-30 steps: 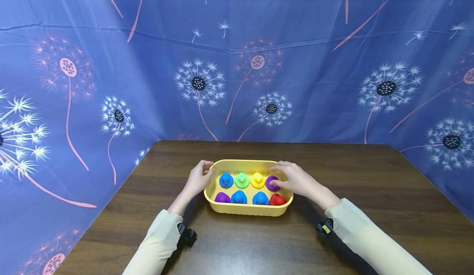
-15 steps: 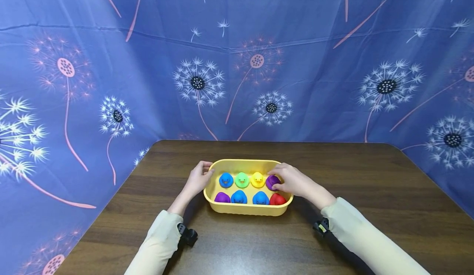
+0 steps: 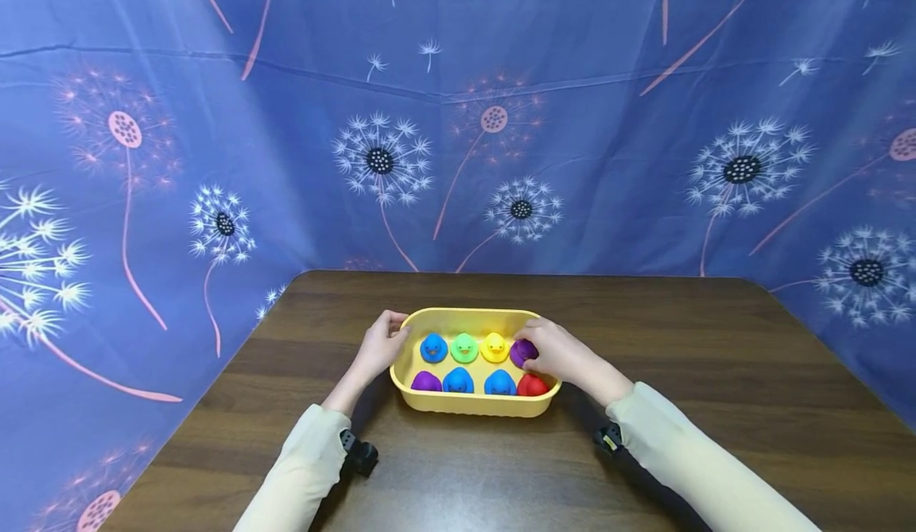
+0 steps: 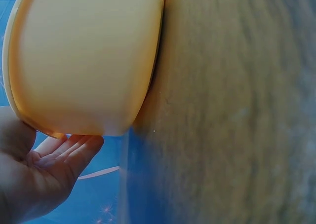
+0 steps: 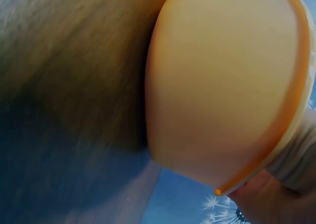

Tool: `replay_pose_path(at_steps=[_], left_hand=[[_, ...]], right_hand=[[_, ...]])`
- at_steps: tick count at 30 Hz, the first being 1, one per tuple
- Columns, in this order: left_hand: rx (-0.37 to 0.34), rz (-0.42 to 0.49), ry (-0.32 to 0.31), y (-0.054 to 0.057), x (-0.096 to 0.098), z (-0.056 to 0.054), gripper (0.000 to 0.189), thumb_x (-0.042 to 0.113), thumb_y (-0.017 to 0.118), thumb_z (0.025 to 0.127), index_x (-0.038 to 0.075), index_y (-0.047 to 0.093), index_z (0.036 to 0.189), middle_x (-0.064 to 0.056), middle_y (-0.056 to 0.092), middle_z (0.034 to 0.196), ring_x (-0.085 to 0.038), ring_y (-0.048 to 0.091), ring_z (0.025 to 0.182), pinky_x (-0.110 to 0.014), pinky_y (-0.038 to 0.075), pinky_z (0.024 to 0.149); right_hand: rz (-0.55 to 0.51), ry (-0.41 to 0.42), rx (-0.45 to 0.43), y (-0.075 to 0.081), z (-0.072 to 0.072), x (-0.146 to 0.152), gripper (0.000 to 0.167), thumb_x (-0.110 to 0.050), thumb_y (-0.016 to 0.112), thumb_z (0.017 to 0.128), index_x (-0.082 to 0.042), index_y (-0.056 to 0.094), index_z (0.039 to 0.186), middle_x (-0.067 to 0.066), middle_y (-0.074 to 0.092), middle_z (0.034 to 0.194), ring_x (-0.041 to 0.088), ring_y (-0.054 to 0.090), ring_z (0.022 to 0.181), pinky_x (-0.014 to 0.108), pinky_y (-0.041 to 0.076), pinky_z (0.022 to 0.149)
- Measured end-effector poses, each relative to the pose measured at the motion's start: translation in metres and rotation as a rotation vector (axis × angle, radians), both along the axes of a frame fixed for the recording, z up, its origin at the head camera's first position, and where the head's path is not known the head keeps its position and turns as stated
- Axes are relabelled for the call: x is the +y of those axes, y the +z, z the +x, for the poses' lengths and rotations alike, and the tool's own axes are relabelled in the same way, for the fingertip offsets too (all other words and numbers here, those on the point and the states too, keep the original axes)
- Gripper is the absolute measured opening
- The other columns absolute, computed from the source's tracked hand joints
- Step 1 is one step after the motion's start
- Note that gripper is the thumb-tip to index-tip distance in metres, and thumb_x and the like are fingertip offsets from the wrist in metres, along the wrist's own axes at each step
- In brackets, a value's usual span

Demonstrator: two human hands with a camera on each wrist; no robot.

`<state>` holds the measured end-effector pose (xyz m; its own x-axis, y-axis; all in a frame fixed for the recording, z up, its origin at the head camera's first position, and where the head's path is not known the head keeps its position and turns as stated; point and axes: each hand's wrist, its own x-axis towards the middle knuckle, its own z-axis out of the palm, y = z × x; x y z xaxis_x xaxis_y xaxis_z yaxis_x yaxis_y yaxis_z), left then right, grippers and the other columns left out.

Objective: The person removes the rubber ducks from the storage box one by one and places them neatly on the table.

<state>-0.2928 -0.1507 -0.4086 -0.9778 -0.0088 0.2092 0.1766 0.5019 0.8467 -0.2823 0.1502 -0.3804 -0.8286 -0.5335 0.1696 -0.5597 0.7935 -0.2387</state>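
A yellow oval tub (image 3: 475, 405) holds two rows of toy ducks. With thumb and fingers on either side of the rim, my left hand (image 3: 382, 343) grips the tub's left end. The left wrist view shows its fingers (image 4: 81, 155) against the outer wall. My right hand (image 3: 570, 355) reaches over the right end and pinches a purple duck (image 3: 522, 353), partly hidden by the fingers. Beside that duck sit yellow (image 3: 495, 348), green (image 3: 464, 348) and blue (image 3: 433, 348) ducks. In the right wrist view, the tub wall (image 5: 222, 86) hides the fingertips of the right hand.
The tub's near row has a purple duck (image 3: 426, 382), two blue ducks (image 3: 458, 381) and a red duck (image 3: 532, 386). Beneath the tub is a dark wooden table (image 3: 680, 341). A blue dandelion-print cloth (image 3: 608, 134) hangs behind it.
My right hand has moved slightly down and left, its fingers closing on the purple duck at the right. My left hand stays on the rim. The tub has hardly shifted in view.
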Motion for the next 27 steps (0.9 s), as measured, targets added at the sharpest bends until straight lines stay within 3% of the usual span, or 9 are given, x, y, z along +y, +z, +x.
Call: replay_pose_path(at_steps=[8, 16, 27], left_hand=[[-0.018, 0.008, 0.007, -0.002, 0.001, 0.0, 0.025, 0.009, 0.056, 0.091, -0.003, 0.054, 0.113, -0.024, 0.063, 0.112, -0.035, 0.062, 0.103, -0.041, 0.052, 0.085], [-0.022, -0.004, 0.004, -0.003, -0.003, 0.002, 0.025, 0.008, 0.056, 0.091, -0.004, 0.054, 0.113, -0.025, 0.063, 0.111, -0.035, 0.062, 0.101, -0.039, 0.052, 0.082], [-0.006, 0.009, -0.023, -0.001, -0.001, 0.0, 0.025, 0.006, 0.056, 0.09, -0.005, 0.054, 0.112, -0.026, 0.063, 0.109, -0.035, 0.063, 0.099, -0.036, 0.053, 0.079]], right_hand=[[0.006, -0.012, 0.102, -0.008, 0.0, -0.006, 0.029, -0.013, 0.081, 0.07, -0.002, 0.07, 0.094, 0.01, 0.065, 0.093, 0.023, 0.058, 0.086, 0.037, 0.052, 0.08], [0.004, -0.036, 0.076, -0.01, 0.002, -0.01, 0.038, -0.01, 0.082, 0.068, 0.001, 0.067, 0.102, 0.012, 0.064, 0.098, 0.025, 0.058, 0.091, 0.038, 0.052, 0.082], [-0.028, -0.075, 0.081, -0.008, 0.003, -0.008, 0.03, -0.014, 0.08, 0.071, -0.004, 0.068, 0.097, 0.007, 0.065, 0.094, 0.021, 0.057, 0.087, 0.035, 0.052, 0.081]])
